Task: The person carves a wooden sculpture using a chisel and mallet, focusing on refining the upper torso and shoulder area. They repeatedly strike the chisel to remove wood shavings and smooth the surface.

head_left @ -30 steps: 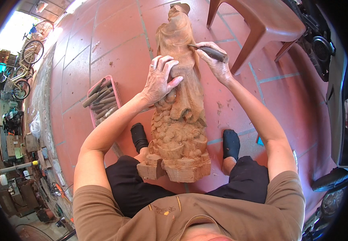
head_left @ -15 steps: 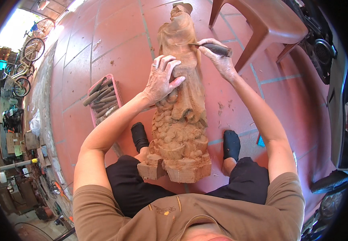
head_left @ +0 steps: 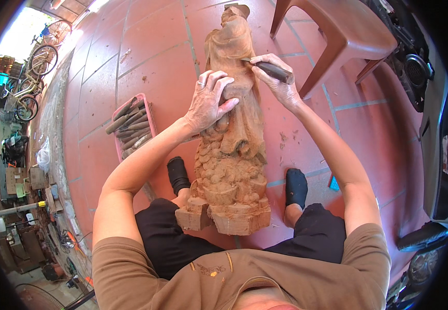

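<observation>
A tall carved wooden figure (head_left: 232, 155) lies along the red tiled floor between my legs, its rough base near my lap and its head far from me. My left hand (head_left: 208, 101) rests flat on the figure's middle, fingers spread, steadying it. My right hand (head_left: 275, 80) grips a chisel (head_left: 270, 70) with a dark handle, its blade touching the figure's upper right side. Small wood chips lie on the tiles to the right of the figure.
A pink tray (head_left: 131, 129) with several wooden-handled chisels lies on the floor at my left. A brown plastic stool (head_left: 337, 36) stands at the upper right. Bicycles (head_left: 33, 77) and workshop clutter line the far left edge. Dark equipment sits along the right.
My right hand with the chisel has shifted slightly along the figure's upper side. My left hand stays pressed on the figure.
</observation>
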Motion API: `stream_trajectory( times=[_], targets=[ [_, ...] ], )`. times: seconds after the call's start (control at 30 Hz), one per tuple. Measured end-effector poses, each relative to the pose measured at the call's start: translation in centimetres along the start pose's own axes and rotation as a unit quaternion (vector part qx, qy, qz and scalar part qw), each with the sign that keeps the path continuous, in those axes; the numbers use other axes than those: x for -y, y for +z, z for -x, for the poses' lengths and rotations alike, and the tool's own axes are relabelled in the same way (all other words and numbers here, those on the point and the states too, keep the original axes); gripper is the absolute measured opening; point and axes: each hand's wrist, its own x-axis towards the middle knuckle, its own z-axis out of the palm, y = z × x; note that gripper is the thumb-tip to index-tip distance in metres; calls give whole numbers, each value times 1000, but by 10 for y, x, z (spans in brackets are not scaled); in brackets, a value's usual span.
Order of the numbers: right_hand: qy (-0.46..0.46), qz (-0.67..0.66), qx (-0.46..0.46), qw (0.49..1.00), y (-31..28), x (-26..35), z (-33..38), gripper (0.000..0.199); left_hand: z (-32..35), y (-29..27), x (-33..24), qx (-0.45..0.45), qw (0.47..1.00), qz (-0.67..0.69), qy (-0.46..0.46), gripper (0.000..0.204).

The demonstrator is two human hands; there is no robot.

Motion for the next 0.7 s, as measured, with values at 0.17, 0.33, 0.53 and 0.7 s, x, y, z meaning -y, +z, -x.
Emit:
stream_trajectory(
  times=[0.17, 0.33, 0.53, 0.7],
  targets=[
    [-51, 32, 12, 998, 3, 0, 6, 16, 0, 1, 1, 2, 1000, 11, -3, 57],
    [88, -4, 24, 996, -8, 16, -4, 16, 1, 2, 2, -4, 1000, 2, 4, 58],
    [-40, 40, -6, 998, 4, 5, -6, 15, 1, 2, 2, -4, 1000, 7, 5, 59],
    [-74, 133, 46, 987, 6, 11, 3, 13, 1, 1, 1, -3, 1000, 7, 0, 57]
  ],
)
